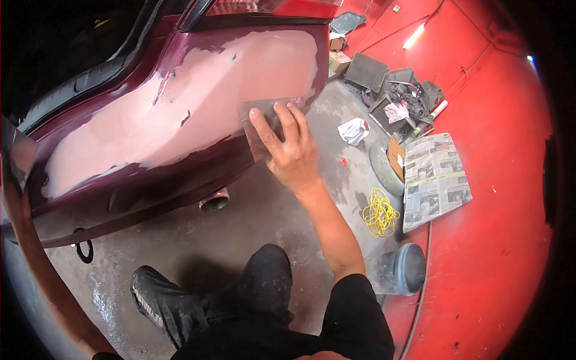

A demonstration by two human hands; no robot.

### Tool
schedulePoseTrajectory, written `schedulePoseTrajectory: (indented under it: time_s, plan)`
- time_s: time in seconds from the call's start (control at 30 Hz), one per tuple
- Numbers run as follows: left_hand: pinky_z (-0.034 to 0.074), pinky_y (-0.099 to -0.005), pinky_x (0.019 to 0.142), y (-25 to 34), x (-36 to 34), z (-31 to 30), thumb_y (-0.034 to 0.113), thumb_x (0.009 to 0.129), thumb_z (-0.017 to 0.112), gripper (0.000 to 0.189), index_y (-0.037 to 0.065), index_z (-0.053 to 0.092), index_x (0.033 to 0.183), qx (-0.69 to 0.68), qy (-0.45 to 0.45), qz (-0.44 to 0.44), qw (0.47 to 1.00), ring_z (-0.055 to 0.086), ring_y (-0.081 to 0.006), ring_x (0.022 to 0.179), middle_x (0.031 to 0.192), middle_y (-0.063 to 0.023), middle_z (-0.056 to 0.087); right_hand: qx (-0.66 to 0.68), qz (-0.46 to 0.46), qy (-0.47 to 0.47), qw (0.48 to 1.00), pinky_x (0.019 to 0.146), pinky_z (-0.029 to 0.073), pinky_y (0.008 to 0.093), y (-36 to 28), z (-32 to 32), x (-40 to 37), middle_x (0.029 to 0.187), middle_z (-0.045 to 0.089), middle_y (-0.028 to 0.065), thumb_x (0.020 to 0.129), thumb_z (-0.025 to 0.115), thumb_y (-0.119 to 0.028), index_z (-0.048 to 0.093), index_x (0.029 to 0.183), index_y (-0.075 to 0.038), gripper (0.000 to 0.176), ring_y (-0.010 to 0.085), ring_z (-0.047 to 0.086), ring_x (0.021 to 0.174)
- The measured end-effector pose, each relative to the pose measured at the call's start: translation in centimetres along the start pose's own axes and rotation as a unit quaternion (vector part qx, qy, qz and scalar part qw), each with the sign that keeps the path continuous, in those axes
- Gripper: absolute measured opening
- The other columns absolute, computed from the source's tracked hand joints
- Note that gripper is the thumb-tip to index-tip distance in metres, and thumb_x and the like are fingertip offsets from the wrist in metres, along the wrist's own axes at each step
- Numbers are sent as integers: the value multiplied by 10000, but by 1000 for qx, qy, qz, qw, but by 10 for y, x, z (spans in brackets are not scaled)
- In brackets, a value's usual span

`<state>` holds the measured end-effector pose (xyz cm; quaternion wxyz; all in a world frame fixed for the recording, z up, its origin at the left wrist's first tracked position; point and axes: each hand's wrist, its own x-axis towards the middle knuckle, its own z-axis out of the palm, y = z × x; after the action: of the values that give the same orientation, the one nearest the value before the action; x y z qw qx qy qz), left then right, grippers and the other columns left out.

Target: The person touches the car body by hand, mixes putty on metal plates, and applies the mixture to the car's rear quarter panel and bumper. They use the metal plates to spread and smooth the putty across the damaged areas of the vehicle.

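Note:
A maroon car bumper (174, 180) fills the upper left, broadly coated with smooth pink body filler (204, 96). My right hand (291, 144) is at the bumper's right part, gripping a thin, flat grey spreader (255, 129) with the fingertips on its face; the thumb is hidden. The spreader lies against or just over the lower edge of the filler; contact is hard to judge. At the far left edge my left hand (19, 201) is partly cut off, beside a flat plate (19, 157) with a pinkish patch. Its fingers are mostly hidden.
An exhaust tip (215, 201) and a black tow ring (86, 251) are below the bumper. To the right are a bucket (411, 270), yellow cord (380, 214), a newspaper-covered panel (437, 180), a white cloth (354, 131) and a heap of dark bins (396, 96) near a red wall (498, 198).

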<state>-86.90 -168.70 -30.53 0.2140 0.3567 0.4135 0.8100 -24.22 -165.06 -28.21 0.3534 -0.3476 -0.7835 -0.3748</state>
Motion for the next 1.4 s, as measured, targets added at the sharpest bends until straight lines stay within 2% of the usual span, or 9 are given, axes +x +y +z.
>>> schedulePoseTrajectory:
  time_s: [0.23, 0.33, 0.5, 0.57, 0.63, 0.7, 0.8, 0.9, 1.4]
  plan:
    - [272, -385, 1179, 6, -1, 0, 273, 1060, 408, 480, 63, 407, 1491, -17, 6, -5, 1000, 360, -206, 1416, 1547, -74, 379, 31, -5, -3, 999, 935, 522, 460, 3, -1, -35, 1262, 547, 141, 656, 669, 67, 630, 1312, -215, 716, 378, 552, 1133]
    - [269, -386, 1181, 8, -1, 0, 272, 1060, 407, 479, 65, 406, 1492, -30, 12, -7, 999, 358, -206, 1417, 1548, -73, 378, 38, 44, 16, 998, 947, 498, 510, 28, -13, -37, 1261, 549, 152, 786, 628, -21, 600, 1343, -243, 601, 367, 546, 1149]
    - [263, -387, 1183, 4, 7, -4, 271, 1060, 404, 478, 70, 405, 1493, -26, -5, 17, 1000, 355, -205, 1419, 1549, -73, 376, 31, 39, 6, 999, 907, 501, 446, 73, -22, 48, 1180, 573, 150, 721, 638, 52, 602, 1331, -223, 670, 354, 574, 1065]
    - [326, -372, 1156, -5, 17, -22, 147, 1014, 460, 488, 68, 405, 1493, 107, -49, 103, 988, 407, -224, 1381, 1517, -83, 416, 50, 36, -7, 998, 887, 503, 436, 81, -17, 71, 1167, 582, 144, 708, 612, 93, 604, 1328, -215, 693, 351, 583, 1042]
    - [360, -366, 1141, -3, 17, -22, 102, 998, 486, 497, 58, 410, 1487, 95, -21, 87, 991, 433, -232, 1361, 1504, -86, 433, 72, 39, -15, 997, 880, 501, 432, 84, -12, 85, 1169, 589, 135, 697, 570, 151, 608, 1324, -207, 723, 345, 592, 1040]
    - [366, -368, 1138, 32, -18, 36, 134, 1012, 483, 479, 42, 419, 1478, -62, 77, -32, 995, 433, -230, 1360, 1507, -83, 425, 77, 28, -20, 996, 863, 505, 422, 85, -9, 89, 1155, 594, 125, 689, 571, 146, 614, 1317, -208, 722, 338, 593, 1016]
    - [385, -372, 1123, 23, -10, 24, 178, 1036, 465, 452, 27, 438, 1461, -52, 56, -26, 997, 457, -218, 1339, 1493, -80, 440, 65, 2, -29, 997, 844, 510, 410, 74, -8, 89, 1146, 599, 120, 663, 587, 136, 621, 1308, -212, 734, 330, 594, 999]
    - [226, -395, 1190, -9, 17, -19, 358, 1048, 420, 522, 115, 395, 1508, 36, -19, 37, 999, 308, -198, 1444, 1568, -49, 352, 50, -19, -30, 998, 835, 514, 408, 54, -12, 78, 1147, 596, 117, 630, 621, 111, 626, 1306, -223, 754, 326, 590, 1001]
    - [338, -369, 1104, 3, 14, -14, 376, 986, 548, 529, 63, 489, 1408, 3, 0, -24, 1000, 463, -197, 1299, 1414, -62, 500, 13, -35, 12, 999, 943, 482, 482, 16, 4, -25, 1275, 538, 98, 702, 677, -36, 639, 1296, -273, 640, 345, 522, 1155]
